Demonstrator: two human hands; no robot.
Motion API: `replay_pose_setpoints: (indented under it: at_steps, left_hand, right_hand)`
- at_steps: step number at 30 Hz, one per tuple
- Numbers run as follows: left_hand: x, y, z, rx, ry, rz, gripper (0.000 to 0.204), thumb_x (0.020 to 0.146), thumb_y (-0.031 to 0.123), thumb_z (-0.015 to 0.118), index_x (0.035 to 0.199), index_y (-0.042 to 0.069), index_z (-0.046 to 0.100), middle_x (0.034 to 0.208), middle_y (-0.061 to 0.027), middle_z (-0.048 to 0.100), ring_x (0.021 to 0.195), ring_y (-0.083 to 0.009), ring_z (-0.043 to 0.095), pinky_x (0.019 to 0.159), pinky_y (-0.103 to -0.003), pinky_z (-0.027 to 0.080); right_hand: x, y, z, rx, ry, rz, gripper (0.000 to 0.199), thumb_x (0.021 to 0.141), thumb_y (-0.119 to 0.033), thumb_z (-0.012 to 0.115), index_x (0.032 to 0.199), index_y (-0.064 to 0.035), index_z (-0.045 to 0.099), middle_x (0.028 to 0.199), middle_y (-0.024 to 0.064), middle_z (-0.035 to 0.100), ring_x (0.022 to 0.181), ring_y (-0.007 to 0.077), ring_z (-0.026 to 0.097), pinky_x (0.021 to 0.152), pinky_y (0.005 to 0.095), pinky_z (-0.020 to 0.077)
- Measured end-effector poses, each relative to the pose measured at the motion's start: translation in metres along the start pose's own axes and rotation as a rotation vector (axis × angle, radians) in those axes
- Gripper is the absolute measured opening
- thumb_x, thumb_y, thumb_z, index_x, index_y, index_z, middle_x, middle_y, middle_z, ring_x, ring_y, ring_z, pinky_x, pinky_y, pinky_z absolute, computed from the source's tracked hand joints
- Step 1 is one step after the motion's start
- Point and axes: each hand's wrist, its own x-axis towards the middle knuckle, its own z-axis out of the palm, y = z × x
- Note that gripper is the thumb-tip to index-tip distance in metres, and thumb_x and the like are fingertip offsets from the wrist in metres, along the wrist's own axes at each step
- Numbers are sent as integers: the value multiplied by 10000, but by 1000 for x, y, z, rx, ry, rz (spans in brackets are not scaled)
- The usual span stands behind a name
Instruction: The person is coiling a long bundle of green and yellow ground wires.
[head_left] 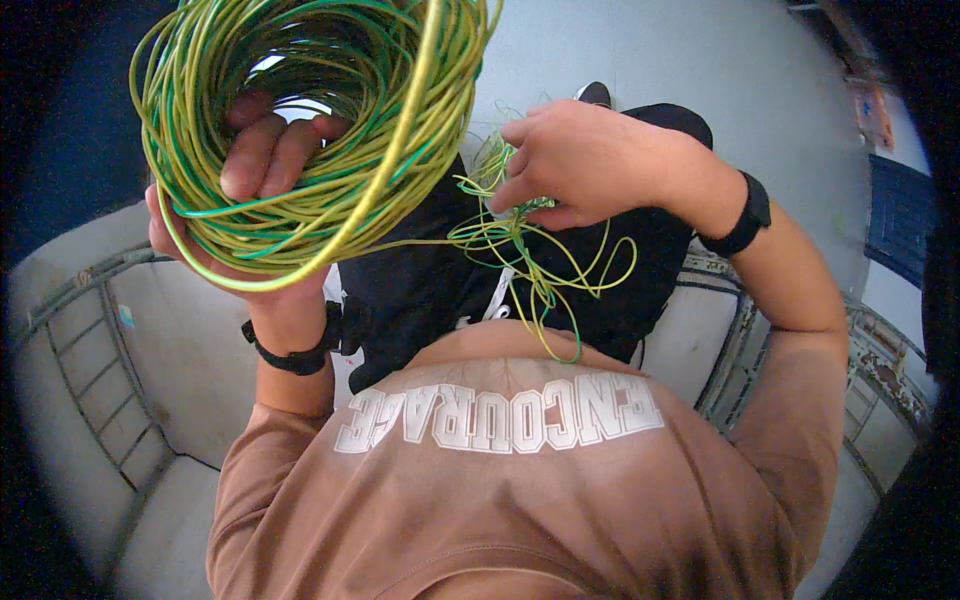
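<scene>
A thick coil of green-and-yellow wire (400, 185) fills the upper left. My left hand (265, 160) grips it from below, its fingers curled up through the coil's open middle and the palm under the near side. To the right, my right hand (585, 165) is closed on a loose tangle of the same wire (545, 270), over my lap. One strand runs from the coil across to that tangle. Several loops of the tangle hang down toward my shirt. My right fingertips are partly hidden behind the hand and the strands.
I sit with my legs in black trousers (410, 290) under the wire. Pale panels framed by worn metal bars (110, 330) stand on both sides of me. Beyond my knees lies a grey floor (740, 90), with part of a shoe (595, 94) showing. Dark bands circle both wrists.
</scene>
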Motion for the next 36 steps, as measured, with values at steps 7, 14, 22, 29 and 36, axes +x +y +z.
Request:
replay_pose_setpoints:
  at_steps: [7, 14, 22, 29, 36]
  left_hand:
    - [-4, -6, -3, -19, -23, -41, 664, 841, 521, 557, 1200, -27, 443, 788, 1, 516, 762, -147, 448, 1042, -380, 313]
    - [-7, -10, 5, 82, 54, -2, 621, 833, 491, 567, 1228, 19, 487, 745, 30, 481, 702, -124, 435, 915, -356, 396]
    - [-11, -12, -12, 171, 47, 116, 672, 881, 533, 454, 1247, -30, 471, 837, -38, 520, 750, -169, 437, 995, -414, 354]
    - [-19, -1, -16, 111, 140, 89, 651, 889, 495, 488, 1233, -57, 449, 851, -28, 531, 809, -173, 481, 1051, -418, 341]
    - [-19, 3, -20, 167, 197, 78, 639, 887, 486, 518, 1240, -42, 443, 858, -18, 531, 817, -165, 485, 1065, -420, 333]
  right_hand:
    - [7, 5, 6, -243, 156, -36, 281, 782, -233, 622, 1012, -93, 704, 841, 80, 660, 954, 300, 591, 881, 402, 474]
    - [-1, 9, -7, -9, 84, 404, 156, 806, -132, 603, 898, -18, 656, 908, 163, 635, 818, 372, 641, 751, 458, 533]
    - [-33, 26, 4, 398, 412, 458, 164, 820, -42, 685, 955, 50, 679, 904, 110, 646, 602, 193, 629, 610, 320, 519]
    - [-50, 25, -3, 893, 424, 841, 163, 901, -108, 643, 970, 27, 702, 843, 50, 648, 618, 72, 585, 605, 231, 507]
    - [-48, 13, 11, 1368, 697, 819, 228, 936, -167, 615, 1032, 35, 661, 917, 48, 661, 704, 89, 607, 707, 235, 546]
